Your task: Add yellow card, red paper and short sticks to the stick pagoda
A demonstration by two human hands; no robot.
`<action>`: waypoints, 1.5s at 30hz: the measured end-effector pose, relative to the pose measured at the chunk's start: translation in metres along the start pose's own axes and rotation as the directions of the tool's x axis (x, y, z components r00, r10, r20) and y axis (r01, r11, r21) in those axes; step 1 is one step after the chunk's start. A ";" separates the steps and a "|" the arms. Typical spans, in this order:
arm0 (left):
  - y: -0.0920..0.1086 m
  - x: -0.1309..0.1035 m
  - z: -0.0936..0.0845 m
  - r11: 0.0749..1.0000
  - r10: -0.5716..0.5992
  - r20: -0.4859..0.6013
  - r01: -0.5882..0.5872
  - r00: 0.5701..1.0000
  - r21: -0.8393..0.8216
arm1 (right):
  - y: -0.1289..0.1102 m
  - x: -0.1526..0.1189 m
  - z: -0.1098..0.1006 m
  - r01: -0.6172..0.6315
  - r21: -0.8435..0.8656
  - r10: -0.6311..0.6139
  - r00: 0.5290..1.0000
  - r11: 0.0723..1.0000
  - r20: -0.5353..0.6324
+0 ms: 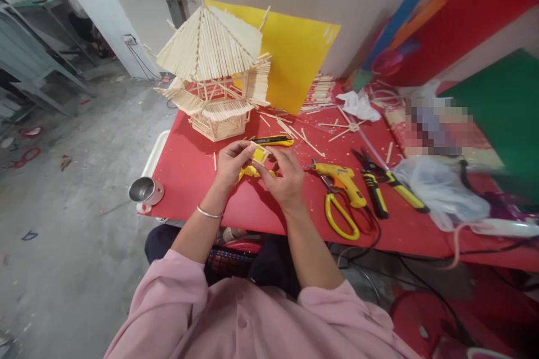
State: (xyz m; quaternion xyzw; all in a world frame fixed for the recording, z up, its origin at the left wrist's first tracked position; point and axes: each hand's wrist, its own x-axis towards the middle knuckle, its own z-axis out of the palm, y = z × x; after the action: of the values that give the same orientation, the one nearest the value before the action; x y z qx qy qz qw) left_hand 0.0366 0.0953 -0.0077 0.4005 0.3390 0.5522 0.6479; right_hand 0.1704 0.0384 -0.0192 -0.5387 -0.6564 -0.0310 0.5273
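Above the red surface (179,185), we note a small frame of pale sticks (260,147), held at its edges in the narrow grip of the left hand (233,162) and the right hand (288,175). Just beyond, we record a yellow-and-black utility knife (275,141); farther back stands a pagoda-shaped model of pale wooden sticks (217,47).

Frame (261,148) was located before knife (275,140); on counter (181,179), pavilion model (214,45) was noted behind-left, glue gun (341,176) right, pliers (376,196) farther right.

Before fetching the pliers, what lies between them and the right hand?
In the head view, the glue gun and, partly under it, the scissors lie between right hand and pliers.
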 end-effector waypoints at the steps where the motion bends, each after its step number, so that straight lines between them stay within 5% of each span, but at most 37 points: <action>1: 0.000 0.000 0.000 1.000 0.001 0.002 -0.001 1.000 -0.001 | 0.000 0.000 0.000 -0.001 -0.003 0.001 1.000 1.000 0.004; 45: 0.000 0.001 0.001 1.000 -0.003 -0.017 0.003 1.000 -0.008 | 0.000 0.000 0.000 0.082 -0.003 -0.082 0.996 0.997 -0.039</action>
State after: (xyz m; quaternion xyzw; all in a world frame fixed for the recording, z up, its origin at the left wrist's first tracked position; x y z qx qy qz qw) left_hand 0.0373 0.0957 -0.0075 0.3927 0.3428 0.5558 0.6475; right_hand 0.1703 0.0384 -0.0192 -0.5109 -0.6674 -0.0636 0.5380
